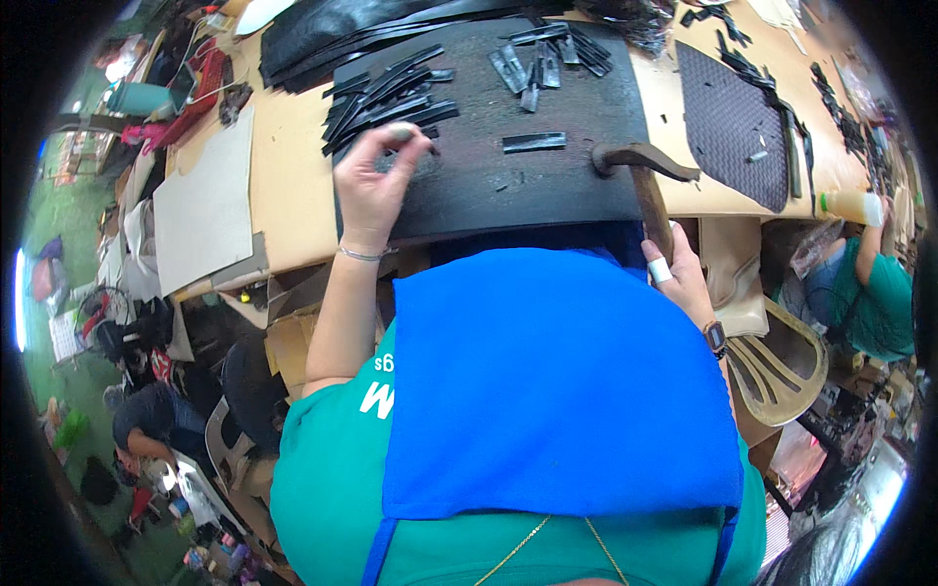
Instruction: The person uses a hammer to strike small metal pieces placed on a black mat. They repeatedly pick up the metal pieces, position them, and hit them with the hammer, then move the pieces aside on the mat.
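My left hand (373,188) is raised over the left part of a dark work board (469,200), thumb and forefinger drawn together. What they pinch, if anything, I cannot make out. Just beyond it lies a heap of narrow black strips (386,98). My right hand (684,275), with a white wrap on one finger, is closed around the wooden handle of a hammer (653,207). The dark curved hammer head rests over the board's right edge. One short black strip (533,143) lies alone on the board, left of the hammer head. Several folded black pieces (532,68) are scattered farther back.
Black sheets (322,44) are stacked at the back left. A pale flat panel (205,200) covers the table's left side. To the right lie a textured dark sheet (733,127) and more black strips. Beyond, another person holds a bottle (852,207); a chair (777,366) stands nearby.
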Motion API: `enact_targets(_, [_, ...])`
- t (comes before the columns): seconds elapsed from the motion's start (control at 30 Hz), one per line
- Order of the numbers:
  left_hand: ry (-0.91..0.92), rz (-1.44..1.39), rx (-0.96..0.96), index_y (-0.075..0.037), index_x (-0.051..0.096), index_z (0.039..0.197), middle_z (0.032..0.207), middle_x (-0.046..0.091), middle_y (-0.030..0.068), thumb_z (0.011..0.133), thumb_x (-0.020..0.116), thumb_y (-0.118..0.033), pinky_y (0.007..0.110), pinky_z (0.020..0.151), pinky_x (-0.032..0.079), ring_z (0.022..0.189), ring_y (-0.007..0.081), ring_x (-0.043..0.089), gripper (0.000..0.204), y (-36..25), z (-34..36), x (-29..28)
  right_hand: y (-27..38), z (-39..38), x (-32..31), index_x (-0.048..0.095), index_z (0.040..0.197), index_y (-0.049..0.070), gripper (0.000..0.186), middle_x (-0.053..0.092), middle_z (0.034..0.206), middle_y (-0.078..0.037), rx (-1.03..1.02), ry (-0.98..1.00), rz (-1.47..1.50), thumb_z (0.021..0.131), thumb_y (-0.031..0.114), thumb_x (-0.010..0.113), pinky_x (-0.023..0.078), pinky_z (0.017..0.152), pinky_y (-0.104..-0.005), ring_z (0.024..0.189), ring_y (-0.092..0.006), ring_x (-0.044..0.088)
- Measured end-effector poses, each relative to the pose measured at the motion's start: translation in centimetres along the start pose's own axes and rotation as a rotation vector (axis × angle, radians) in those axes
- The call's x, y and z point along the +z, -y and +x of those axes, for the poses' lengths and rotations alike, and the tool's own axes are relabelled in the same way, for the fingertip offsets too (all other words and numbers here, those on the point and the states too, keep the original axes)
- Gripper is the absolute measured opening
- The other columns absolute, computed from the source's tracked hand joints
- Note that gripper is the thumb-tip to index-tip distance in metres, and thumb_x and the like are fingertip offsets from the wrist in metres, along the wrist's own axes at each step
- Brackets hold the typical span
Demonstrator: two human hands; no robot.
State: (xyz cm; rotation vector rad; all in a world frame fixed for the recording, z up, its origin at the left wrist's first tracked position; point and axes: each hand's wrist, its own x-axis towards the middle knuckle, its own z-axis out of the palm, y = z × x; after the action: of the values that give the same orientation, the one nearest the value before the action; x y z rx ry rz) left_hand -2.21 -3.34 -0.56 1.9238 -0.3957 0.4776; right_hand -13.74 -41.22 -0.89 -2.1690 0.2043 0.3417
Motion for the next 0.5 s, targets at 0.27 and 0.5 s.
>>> enact_targets(0.27, [-0.044,0.110,-0.183,-0.001,0.071,0.100,0.089,0.072,0.0055,0.088,0.076,-0.013,0.023,0.073,0.051,0.079,0.0107,0.065,0.018,0.7,-4.5,-2.0,0.7,0.0,-0.2,0.051,0.124,0.001,0.038,0.069,0.103,-0.021,0.031,0.048,0.031,0.100,0.028,0.058,0.050,0.083,-0.0383,0.096,-0.0304,0.068])
enact_targets(0.5, [0.088,0.272,-0.413,-0.004,0.073,0.098,0.085,0.071,0.0027,0.082,0.079,-0.013,0.024,0.067,0.050,0.072,0.0084,0.061,0.019,-0.5,-5.4,-5.7,0.2,0.2,0.2,0.051,0.124,0.001,0.037,0.068,0.106,-0.022,0.002,0.019,0.010,0.100,0.029,0.058,0.049,0.086,-0.0395,0.098,-0.0314,0.067])
